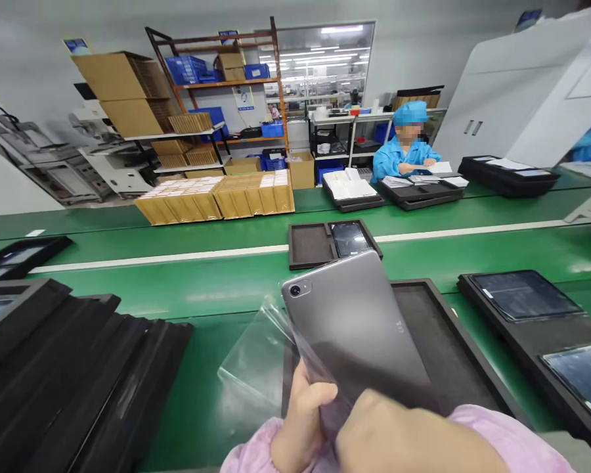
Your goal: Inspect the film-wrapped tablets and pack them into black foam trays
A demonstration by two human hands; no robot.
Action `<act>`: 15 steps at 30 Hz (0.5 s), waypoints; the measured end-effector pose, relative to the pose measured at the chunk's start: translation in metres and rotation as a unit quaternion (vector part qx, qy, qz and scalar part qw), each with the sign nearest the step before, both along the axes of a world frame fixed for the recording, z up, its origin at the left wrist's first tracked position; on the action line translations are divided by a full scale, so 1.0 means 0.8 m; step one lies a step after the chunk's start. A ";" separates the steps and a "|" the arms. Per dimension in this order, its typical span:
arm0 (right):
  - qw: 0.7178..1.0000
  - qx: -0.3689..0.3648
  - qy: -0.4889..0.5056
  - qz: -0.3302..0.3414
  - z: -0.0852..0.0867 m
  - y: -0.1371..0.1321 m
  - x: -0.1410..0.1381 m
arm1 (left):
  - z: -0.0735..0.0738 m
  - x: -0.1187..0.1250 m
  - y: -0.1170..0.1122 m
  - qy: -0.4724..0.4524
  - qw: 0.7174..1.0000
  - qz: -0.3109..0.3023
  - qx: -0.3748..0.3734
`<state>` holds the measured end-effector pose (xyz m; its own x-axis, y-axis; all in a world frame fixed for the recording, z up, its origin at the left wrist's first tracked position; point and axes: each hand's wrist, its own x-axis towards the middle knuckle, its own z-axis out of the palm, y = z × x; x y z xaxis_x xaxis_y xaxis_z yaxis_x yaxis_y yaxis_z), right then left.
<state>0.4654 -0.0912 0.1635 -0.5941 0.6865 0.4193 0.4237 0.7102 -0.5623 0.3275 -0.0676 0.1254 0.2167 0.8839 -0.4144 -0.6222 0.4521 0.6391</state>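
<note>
A grey tablet (354, 322) is tilted up before me, its back and corner camera facing me. Clear plastic film (256, 358) sticks out from its left edge, loose and creased. My left hand (300, 417) grips the tablet's lower left edge, thumb over the film. My right hand (384, 427), slightly blurred, is closed at the lower edge; its fingertips and whatever they hold are hidden. Behind the tablet lies a black foam tray (438, 335), partly covered. Farther off, a smaller black tray (309, 246) has a dark-screened tablet (349, 238) in its right compartment.
Stacked black trays (79, 381) stand at left. On the right, another tray (507, 341) bears two tablets. Across the green bench (201, 289), a row of cardboard boxes (217, 200) stands near a person in blue (398, 157) handling papers over trays.
</note>
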 end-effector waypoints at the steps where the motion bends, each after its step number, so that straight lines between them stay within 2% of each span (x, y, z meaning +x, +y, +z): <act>1: 0.999 -0.017 0.030 -0.042 0.003 0.003 0.019 | 0.002 -0.002 0.001 0.011 1.000 0.001 -0.004; 3: 0.977 -0.062 0.100 -0.177 0.006 0.013 0.061 | 0.006 -0.005 0.003 0.044 0.999 0.008 -0.007; 5: 0.922 -0.124 0.173 -0.325 0.000 0.021 0.095 | 0.010 -0.006 0.007 0.075 0.997 0.012 -0.009; 6: 0.895 -0.166 0.188 -0.369 -0.005 0.024 0.104 | 0.011 -0.006 0.008 0.087 0.996 0.009 -0.011; 7: 0.881 -0.212 0.189 -0.379 -0.012 0.024 0.108 | 0.012 -0.005 0.010 0.096 0.995 0.005 -0.016; 10: 0.858 -0.346 0.196 -0.325 -0.037 0.024 0.097 | 0.009 -0.003 0.014 0.113 0.993 -0.017 -0.041; 13: 0.837 -0.378 0.251 -0.307 -0.060 0.029 0.089 | 0.007 -0.007 0.023 0.133 0.989 -0.016 -0.067; 15: 0.817 -0.385 0.300 -0.308 -0.066 0.032 0.104 | 0.008 -0.014 0.031 0.162 0.982 0.004 -0.100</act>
<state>0.5483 -0.0659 0.1111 0.1174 0.9751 -0.1882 0.0506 -0.1952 -0.9795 0.3160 -0.0427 0.1317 0.0380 0.7785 -0.6265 -0.4041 0.5854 0.7028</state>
